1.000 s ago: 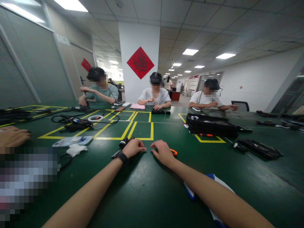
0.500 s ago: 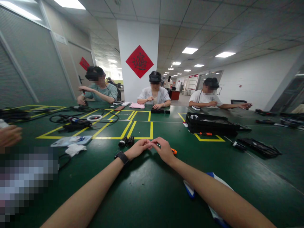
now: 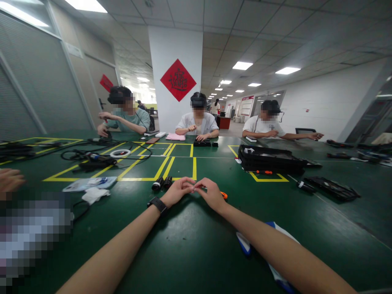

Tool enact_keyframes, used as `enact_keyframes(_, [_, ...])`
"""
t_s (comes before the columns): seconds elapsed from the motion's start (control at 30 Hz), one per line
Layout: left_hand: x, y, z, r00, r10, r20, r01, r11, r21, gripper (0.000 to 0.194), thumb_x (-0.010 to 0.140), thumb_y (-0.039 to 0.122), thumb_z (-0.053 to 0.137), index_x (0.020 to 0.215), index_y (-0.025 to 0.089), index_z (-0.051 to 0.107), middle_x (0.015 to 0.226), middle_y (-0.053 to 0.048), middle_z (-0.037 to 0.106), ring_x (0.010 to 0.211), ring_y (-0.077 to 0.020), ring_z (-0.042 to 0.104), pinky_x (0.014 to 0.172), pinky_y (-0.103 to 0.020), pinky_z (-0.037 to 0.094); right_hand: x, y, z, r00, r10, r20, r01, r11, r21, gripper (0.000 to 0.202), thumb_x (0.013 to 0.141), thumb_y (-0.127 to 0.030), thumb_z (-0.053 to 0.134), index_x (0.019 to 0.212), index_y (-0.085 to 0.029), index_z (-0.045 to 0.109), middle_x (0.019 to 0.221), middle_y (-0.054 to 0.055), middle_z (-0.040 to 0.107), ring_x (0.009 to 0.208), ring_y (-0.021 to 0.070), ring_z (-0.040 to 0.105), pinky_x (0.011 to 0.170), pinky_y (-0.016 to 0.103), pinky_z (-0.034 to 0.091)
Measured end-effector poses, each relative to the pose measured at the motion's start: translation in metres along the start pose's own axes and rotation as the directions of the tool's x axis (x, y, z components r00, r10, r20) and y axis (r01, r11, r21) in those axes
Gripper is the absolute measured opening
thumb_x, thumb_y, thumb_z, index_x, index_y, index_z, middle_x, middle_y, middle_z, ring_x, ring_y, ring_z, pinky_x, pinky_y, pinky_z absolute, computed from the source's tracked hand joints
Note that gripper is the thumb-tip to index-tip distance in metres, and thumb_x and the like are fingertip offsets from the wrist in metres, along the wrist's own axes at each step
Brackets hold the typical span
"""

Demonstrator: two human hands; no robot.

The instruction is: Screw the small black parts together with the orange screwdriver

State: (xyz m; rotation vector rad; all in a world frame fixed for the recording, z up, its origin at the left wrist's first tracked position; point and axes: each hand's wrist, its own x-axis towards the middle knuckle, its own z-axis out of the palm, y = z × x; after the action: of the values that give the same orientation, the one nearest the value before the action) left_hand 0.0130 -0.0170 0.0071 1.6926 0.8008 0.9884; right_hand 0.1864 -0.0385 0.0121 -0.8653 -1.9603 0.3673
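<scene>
Where left hand [image 3: 176, 194] and right hand [image 3: 211, 195] meet, both pinch narrow | contents unclear | black cylinders [image 3: 157, 184]: 2

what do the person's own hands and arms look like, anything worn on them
Both the left hand and the right hand are ungloved. No sleeve shows on the left forearm or the right forearm. A black band circles the left wrist, perhaps a watch strap; no dial can be made out. Nothing worn shows on the right wrist.
</scene>
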Motion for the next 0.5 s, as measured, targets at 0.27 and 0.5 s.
enact_keyframes(0.27, [-0.006, 0.018, 0.009, 0.974, 0.199, -0.103, -0.119, 0.848, 0.516, 0.033, 0.083, 0.035, 0.040, 0.110, 0.018, 0.046, 0.087, -0.005, 0.061, 0.082, -0.0157, 0.056, 0.078, -0.032, 0.042, 0.005, -0.001, -0.002, 0.996, 0.049, -0.077, -0.047, 0.999, 0.026, 0.010, 0.079, -0.025, 0.052, 0.080, -0.017, 0.057, 0.078, 0.002, 0.058, 0.073, 0.0132, 0.053, 0.068, 0.026, 0.042])
enact_keyframes(0.5, [-0.009, 0.015, -0.020, 0.901, 0.388, -0.193, 0.113, 0.219, 0.969, 0.044, 0.078, 0.033, 0.048, 0.121, 0.025, 0.044, 0.134, -0.008, 0.033, 0.127, -0.0272, 0.022, 0.103, -0.045, 0.013, 0.014, 0.030, -0.067, 0.992, 0.067, -0.104, -0.081, 0.987, -0.138, 0.014, 0.079, -0.033, 0.049, 0.083, -0.022, 0.057, 0.082, 0.002, 0.060, 0.076, 0.0168, 0.054, 0.069, 0.031, 0.043])
